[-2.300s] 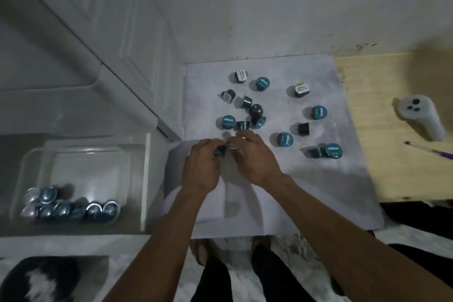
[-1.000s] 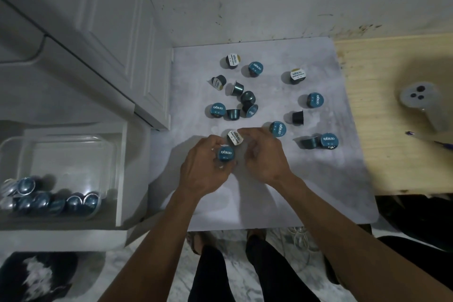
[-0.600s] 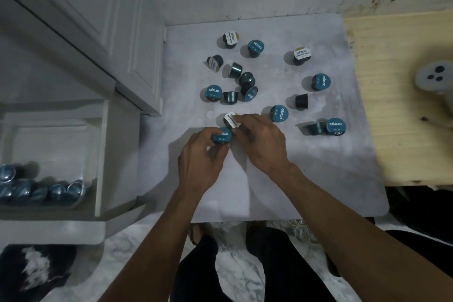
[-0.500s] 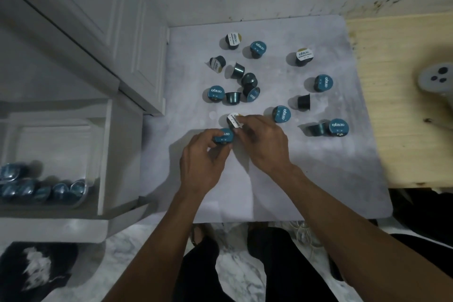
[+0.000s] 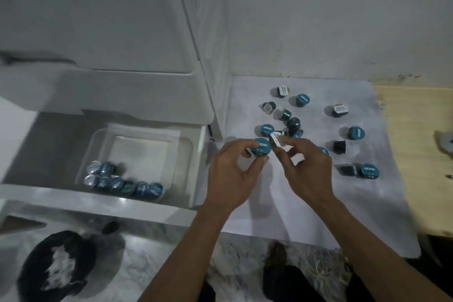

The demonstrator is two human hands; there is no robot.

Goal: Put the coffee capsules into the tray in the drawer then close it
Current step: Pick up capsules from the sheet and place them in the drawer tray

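Note:
My left hand (image 5: 229, 174) pinches a teal-lidded coffee capsule (image 5: 262, 146) above the grey mat (image 5: 294, 198). Beside it, my right hand (image 5: 306, 171) holds a white-lidded capsule (image 5: 276, 139) between thumb and fingers. Several more capsules lie scattered on the mat beyond my hands, such as a teal one (image 5: 356, 133) and a pair (image 5: 369, 170) at the right. To the left, the white drawer (image 5: 199, 154) stands open with a clear plastic tray (image 5: 137, 152) inside. Several capsules (image 5: 122, 182) sit along the tray's near side.
A white cabinet (image 5: 110, 32) rises above the drawer and a white wall stands behind the mat. A wooden board (image 5: 416, 154) lies right of the mat with a grey controller (image 5: 445, 141) at the frame edge. A black-and-white furry object (image 5: 56, 267) rests on the marble floor.
Both hands have lifted their capsules off the mat and shifted left toward the drawer. The view has swung left, so the open drawer and tray now show fully.

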